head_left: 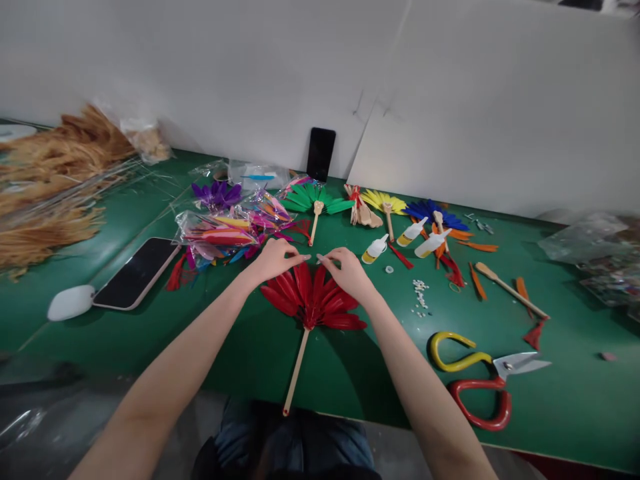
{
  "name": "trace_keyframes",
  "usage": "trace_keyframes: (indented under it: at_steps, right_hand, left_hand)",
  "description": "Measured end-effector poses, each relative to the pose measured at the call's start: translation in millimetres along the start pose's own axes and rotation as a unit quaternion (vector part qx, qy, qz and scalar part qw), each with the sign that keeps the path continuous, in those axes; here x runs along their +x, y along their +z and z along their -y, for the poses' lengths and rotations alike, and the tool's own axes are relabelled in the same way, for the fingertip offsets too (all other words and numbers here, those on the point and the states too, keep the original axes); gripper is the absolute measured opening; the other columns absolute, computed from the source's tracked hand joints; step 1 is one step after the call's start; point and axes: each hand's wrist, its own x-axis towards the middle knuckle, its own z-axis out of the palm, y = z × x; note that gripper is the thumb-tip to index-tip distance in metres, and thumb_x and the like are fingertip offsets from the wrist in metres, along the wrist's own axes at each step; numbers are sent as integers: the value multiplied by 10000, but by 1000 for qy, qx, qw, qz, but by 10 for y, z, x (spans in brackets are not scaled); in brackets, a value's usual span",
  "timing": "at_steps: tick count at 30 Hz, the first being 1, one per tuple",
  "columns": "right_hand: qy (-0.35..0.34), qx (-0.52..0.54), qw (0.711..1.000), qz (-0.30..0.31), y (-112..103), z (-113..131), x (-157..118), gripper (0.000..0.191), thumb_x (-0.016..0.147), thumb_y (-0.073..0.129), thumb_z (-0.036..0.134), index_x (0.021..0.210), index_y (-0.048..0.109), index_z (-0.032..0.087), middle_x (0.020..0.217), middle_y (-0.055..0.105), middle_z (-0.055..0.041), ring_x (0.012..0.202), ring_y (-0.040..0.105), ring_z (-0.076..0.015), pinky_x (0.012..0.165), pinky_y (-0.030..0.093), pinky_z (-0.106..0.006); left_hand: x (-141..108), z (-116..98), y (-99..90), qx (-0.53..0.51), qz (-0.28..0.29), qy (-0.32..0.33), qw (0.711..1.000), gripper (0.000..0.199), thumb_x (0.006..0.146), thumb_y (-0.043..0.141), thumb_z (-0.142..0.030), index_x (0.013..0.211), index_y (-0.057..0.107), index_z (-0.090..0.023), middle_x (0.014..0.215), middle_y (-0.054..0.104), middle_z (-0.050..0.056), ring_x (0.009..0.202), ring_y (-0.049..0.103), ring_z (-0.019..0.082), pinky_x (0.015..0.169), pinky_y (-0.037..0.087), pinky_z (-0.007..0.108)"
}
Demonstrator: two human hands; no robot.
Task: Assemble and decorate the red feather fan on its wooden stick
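Observation:
A red feather fan [313,310] lies spread on the green table, its pale wooden handle pointing toward me and reaching the table's front edge. My left hand [280,260] is at the top left of the feathers, with thumb and fingers closed at the feather tips. Across a small gap, my right hand [346,270] pinches at the tips on the upper right. The fingers partly hide the feather ends they touch.
Scissors [505,367] and small white beads [420,297] lie right, glue bottles [375,249] beyond. Behind are a green fan [320,197], yellow fan [384,200] and bagged feathers [220,233]. At left are a phone [137,273] and tan fibres [55,227].

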Motion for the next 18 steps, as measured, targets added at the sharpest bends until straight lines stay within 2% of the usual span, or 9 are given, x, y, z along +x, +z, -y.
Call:
trace_keyframes:
  at_steps: [4, 7, 11, 18]
  right_hand:
    - [-18, 22, 998, 60, 42, 96, 31, 198, 848, 513, 236, 871, 692, 155, 1065, 596, -131, 1046, 543, -238, 940, 403, -416]
    - [-11, 36, 996, 82, 64, 152, 20, 190, 828, 520, 175, 899, 691, 131, 1144, 565, -152, 1127, 502, -249, 993, 371, -420]
    - [3, 54, 994, 91, 71, 183, -8, 174, 811, 538, 169, 900, 687, 159, 1199, 538, -139, 1176, 474, -256, 1028, 339, -447]
    - [8, 63, 995, 78, 85, 179, -26, 138, 775, 580, 154, 867, 680, 177, 1182, 545, -122, 1168, 483, -248, 1028, 336, -450]
  left_hand:
    - [-77, -43, 19, -31, 8, -17, 999, 221, 801, 591, -353, 761, 712, -172, 807, 677, 50, 805, 575, 193, 745, 393, 302]
    - [-88, -50, 11, -42, 19, -28, 999, 173, 800, 592, -303, 779, 714, -181, 841, 682, 45, 849, 574, 203, 782, 399, 318]
    - [-79, -54, 5, -51, 30, -32, 998, 159, 798, 585, -271, 789, 717, -183, 840, 686, 42, 862, 576, 213, 786, 404, 323]
    - [-110, -78, -15, -58, 36, -38, 997, 154, 797, 573, -233, 804, 713, -170, 850, 679, 51, 875, 577, 218, 825, 399, 347]
